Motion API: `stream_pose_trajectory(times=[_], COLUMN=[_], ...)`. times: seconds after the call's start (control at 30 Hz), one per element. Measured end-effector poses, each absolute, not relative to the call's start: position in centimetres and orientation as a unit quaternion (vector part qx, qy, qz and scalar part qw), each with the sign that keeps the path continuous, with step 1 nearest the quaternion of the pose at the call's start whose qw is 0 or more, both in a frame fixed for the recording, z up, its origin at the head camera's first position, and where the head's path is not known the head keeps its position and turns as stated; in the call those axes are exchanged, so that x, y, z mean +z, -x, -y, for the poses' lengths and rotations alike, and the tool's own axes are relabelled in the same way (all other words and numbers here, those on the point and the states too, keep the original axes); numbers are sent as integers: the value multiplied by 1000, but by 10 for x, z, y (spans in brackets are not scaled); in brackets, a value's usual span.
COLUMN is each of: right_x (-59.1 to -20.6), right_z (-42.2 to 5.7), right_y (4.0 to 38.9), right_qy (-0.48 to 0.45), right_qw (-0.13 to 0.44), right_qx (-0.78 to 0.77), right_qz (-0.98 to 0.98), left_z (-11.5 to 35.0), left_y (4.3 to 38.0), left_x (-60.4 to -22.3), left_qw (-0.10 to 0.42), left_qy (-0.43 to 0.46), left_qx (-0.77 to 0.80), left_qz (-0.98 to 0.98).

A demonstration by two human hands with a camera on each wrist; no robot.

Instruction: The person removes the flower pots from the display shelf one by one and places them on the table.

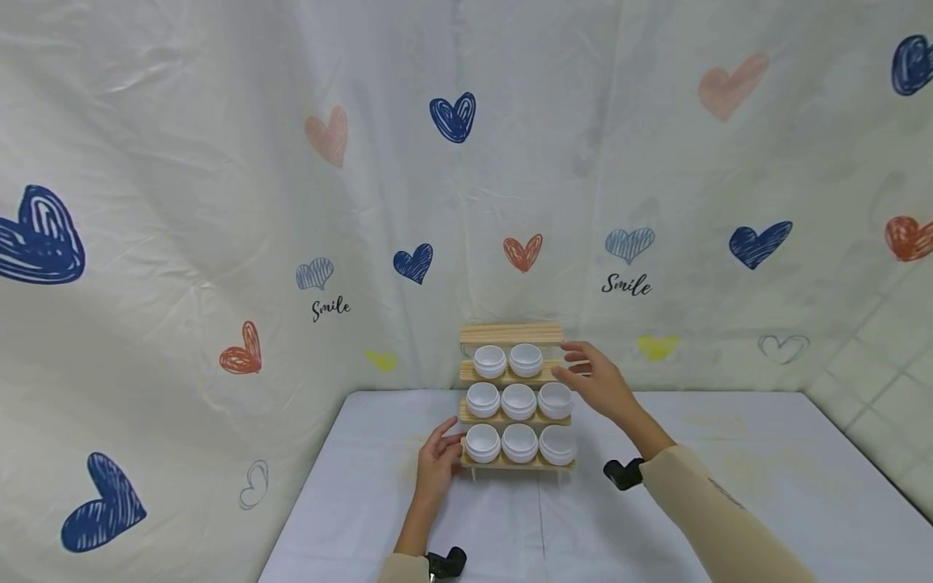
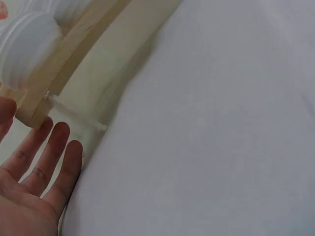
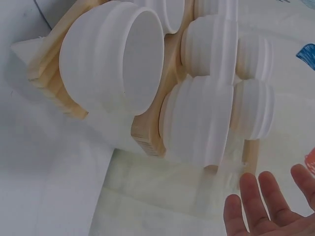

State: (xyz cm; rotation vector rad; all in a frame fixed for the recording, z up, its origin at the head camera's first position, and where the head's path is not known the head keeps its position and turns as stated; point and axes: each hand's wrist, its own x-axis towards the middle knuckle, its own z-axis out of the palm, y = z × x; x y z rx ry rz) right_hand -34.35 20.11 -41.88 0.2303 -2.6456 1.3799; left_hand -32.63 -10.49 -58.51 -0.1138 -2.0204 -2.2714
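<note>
A tiered wooden rack (image 1: 513,334) with clear supports stands at the back of the table. White round cups (image 1: 483,443) fill the two lower boards in rows of three. Two more white cups (image 1: 526,359) sit on the board above, towards its left and middle. My left hand (image 1: 435,465) is at the left end of the lowest board, its fingers extended along the board's end (image 2: 34,110) in the left wrist view. By the right end of the upper boards is my right hand (image 1: 599,384), fingers spread and holding nothing. The right wrist view shows its fingertips (image 3: 248,183) close to a board's end.
A white cloth covers the table (image 1: 350,518). Behind the rack hangs a pale curtain (image 1: 539,162) printed with hearts and the word Smile. Pale tiles (image 1: 892,405) line the right side. Black straps with camera mounts (image 1: 623,474) sit on both wrists.
</note>
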Motion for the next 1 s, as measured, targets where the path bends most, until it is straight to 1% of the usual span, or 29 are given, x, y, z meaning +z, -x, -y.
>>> stream_pose_trajectory(times=[0.1, 0.33, 0.67, 1.0], right_x=[-419, -420, -422, -427], right_z=[-198, -191, -179, -170], right_y=[346, 354, 366, 377], right_qy=[-80, -79, -75, -65], right_qw=[71, 64, 46, 29], right_qx=[467, 483, 511, 510], right_qz=[878, 869, 855, 857], left_z=[104, 107, 110, 110], left_y=[326, 322, 322, 318], left_x=[-588, -590, -589, -591], left_qw=[42, 42, 17, 14], left_qy=[39, 55, 64, 79], left_qx=[-749, -738, -719, -708], left_qz=[660, 671, 691, 701])
